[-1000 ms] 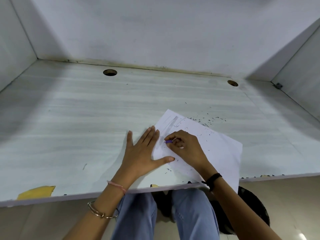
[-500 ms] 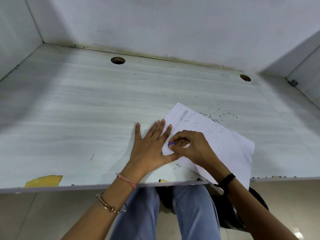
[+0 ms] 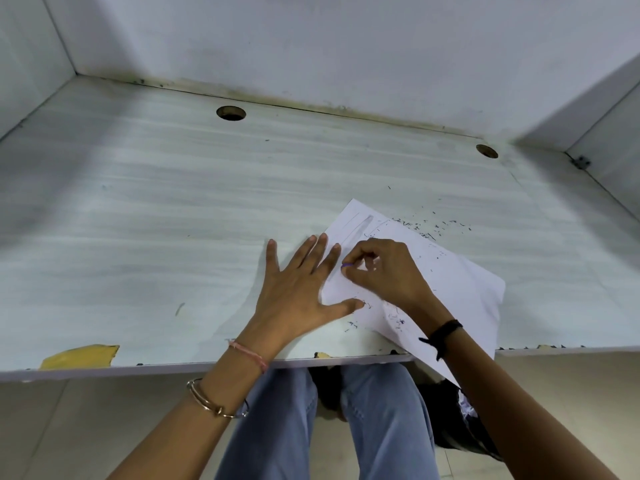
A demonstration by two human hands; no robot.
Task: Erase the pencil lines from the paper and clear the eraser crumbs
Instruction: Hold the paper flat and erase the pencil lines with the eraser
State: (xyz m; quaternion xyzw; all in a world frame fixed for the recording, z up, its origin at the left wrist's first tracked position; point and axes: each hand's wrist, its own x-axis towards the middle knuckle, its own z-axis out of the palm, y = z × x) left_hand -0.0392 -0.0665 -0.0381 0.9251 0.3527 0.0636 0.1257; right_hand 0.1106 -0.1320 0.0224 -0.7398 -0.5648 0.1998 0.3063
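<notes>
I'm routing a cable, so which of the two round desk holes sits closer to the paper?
The hole near the back right corner, beyond the scattered crumbs; the other hole sits farther left, well away from the paper.

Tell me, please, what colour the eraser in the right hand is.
Purple; only a small edge of the eraser shows beyond the right hand, in the head view.

You're at an office-style cubicle: a pale laminate counter (image 3: 166, 209) with round cable holes (image 3: 231, 113), boxed in by plain partitions (image 3: 311, 46).
</notes>
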